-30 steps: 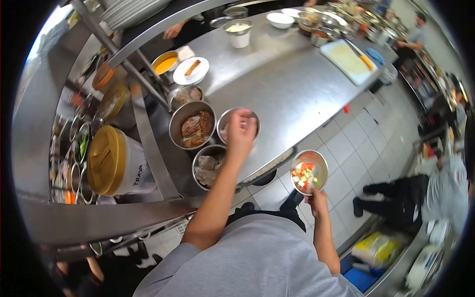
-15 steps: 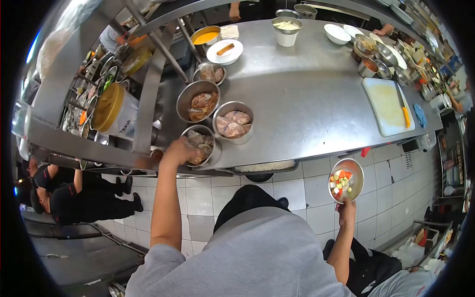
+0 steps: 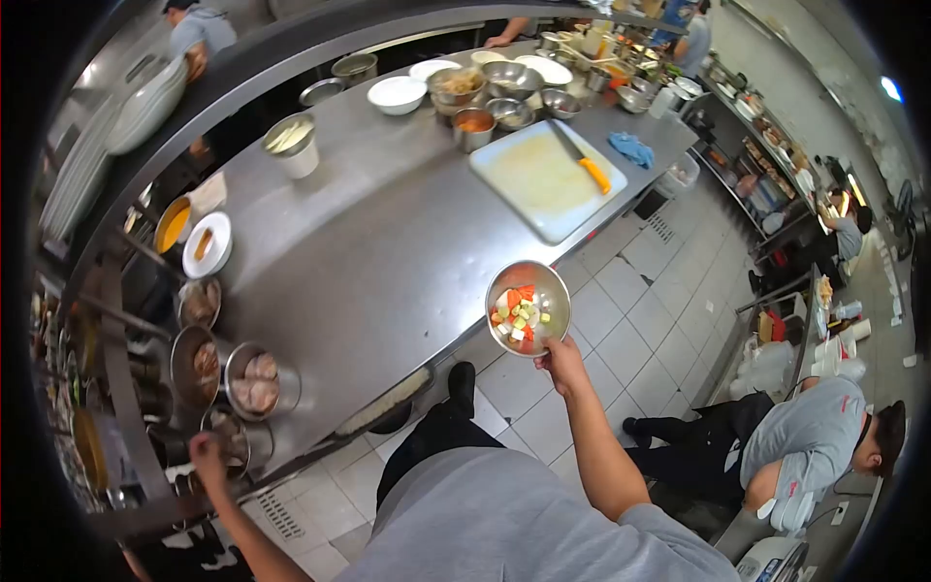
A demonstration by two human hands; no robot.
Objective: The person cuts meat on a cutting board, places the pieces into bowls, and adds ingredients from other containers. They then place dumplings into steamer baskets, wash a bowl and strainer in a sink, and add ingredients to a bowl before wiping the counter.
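Note:
Held by its rim in my right hand (image 3: 562, 365) is a metal bowl (image 3: 529, 308) with diced orange, white and green pieces inside. At the lower left, my left hand (image 3: 207, 456) is blurred beside a metal pot (image 3: 254, 448) at the counter's corner; its fingers cannot be made out. Next to that pot stand a pot of pale meat pieces (image 3: 255, 391) and a pot with reddish-brown meat (image 3: 205, 361). A smaller bowl (image 3: 200, 303) is behind them.
A white cutting board (image 3: 524, 194) with an orange-handled knife (image 3: 593, 175) lies on the metal counter (image 3: 339, 262), a blue cloth (image 3: 631, 149) nearby. Bowls cluster at the back. A person (image 3: 810, 436) in grey stands at right. Metal shelving borders the left.
The view has turned to the right. My right hand has brought the bowl in toward the counter's edge. My left hand has moved off the pot's contents to its outer side.

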